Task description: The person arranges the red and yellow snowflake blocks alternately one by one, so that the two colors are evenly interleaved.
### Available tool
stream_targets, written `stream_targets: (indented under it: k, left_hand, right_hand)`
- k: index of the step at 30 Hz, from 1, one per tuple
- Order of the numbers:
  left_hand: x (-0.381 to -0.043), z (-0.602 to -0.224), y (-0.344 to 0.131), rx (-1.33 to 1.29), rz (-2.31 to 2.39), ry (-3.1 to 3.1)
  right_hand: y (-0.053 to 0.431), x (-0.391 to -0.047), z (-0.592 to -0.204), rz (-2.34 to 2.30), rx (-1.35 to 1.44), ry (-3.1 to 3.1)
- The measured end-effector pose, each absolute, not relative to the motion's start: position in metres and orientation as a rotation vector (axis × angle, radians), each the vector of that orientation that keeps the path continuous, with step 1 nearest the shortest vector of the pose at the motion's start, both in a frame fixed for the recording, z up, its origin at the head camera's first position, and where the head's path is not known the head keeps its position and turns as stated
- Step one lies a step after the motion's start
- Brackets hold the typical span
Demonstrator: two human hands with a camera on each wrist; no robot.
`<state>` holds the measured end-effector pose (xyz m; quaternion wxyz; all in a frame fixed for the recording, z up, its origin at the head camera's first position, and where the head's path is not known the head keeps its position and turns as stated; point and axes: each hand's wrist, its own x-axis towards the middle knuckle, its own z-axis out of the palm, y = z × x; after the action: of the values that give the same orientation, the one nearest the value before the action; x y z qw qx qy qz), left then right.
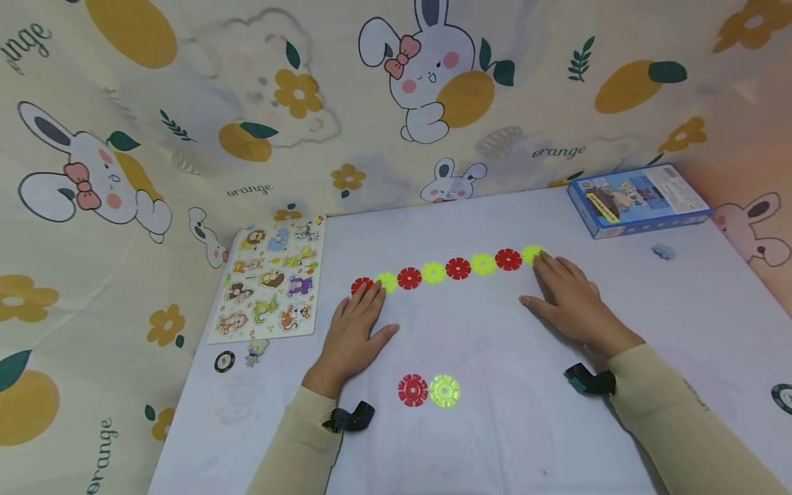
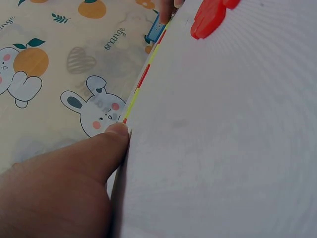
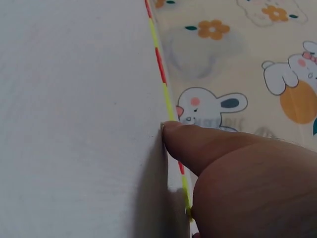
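Note:
A row of red and yellow-green notched plastic discs (image 1: 458,269) lies edge to edge across the white table, colours alternating. My left hand (image 1: 354,337) lies flat with straight fingers touching the red disc (image 1: 361,284) at the row's left end and the yellow-green disc (image 1: 386,282) beside it. At the right end, the straight fingertips of my right hand (image 1: 572,302) touch the last yellow-green disc (image 1: 532,255) and partly cover it. Nearer to me, a red disc (image 1: 412,390) and a yellow-green disc (image 1: 444,391) lie side by side between the forearms.
An animal picture board (image 1: 267,282) lies at the left, with a black-and-white round chip (image 1: 225,361) and a small figure (image 1: 256,350) below it. At the back right sits a blue box (image 1: 639,199), near a small blue piece (image 1: 663,251). Another chip (image 1: 782,397) is at the right edge.

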<state>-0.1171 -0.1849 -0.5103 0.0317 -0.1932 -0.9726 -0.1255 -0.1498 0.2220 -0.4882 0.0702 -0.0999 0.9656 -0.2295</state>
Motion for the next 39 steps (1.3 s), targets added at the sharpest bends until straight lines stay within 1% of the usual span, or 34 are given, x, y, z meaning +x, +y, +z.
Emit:
stream_targets:
  k: [13, 17, 21, 24, 30, 33, 39]
  left_hand:
    - [-0.116, -0.510, -0.184, -0.606, -0.401, -2.988]
    - [-0.116, -0.509, -0.184, -0.610, -0.402, -2.991]
    - [-0.115, -0.508, -0.185, -0.616, -0.414, -2.995]
    - [-0.116, -0.508, -0.185, -0.612, -0.414, -2.993]
    - [-0.117, -0.508, -0.186, -0.614, -0.399, -2.986]
    - [-0.117, -0.509, -0.185, -0.615, -0.396, -2.987]
    - [-0.116, -0.508, -0.184, -0.602, -0.393, -2.995]
  right_hand:
    - [0.222, -0.151, -0.487, -0.712, -0.297, 2.891]
    - [0.222, -0.148, -0.488, -0.917, -0.235, 2.889]
    - [0.213, -0.139, -0.486, -1.273, -0.189, 2.803]
    - [0.199, -0.129, -0.484, -1.512, -0.267, 2.654]
    - [0.154, -0.104, -0.483, -1.734, -0.647, 2.293]
    - [0.130, -0.090, -0.483, -1.739, -0.739, 2.159]
    - [0.086, -0.066, -0.479, -1.521, -0.772, 2.152]
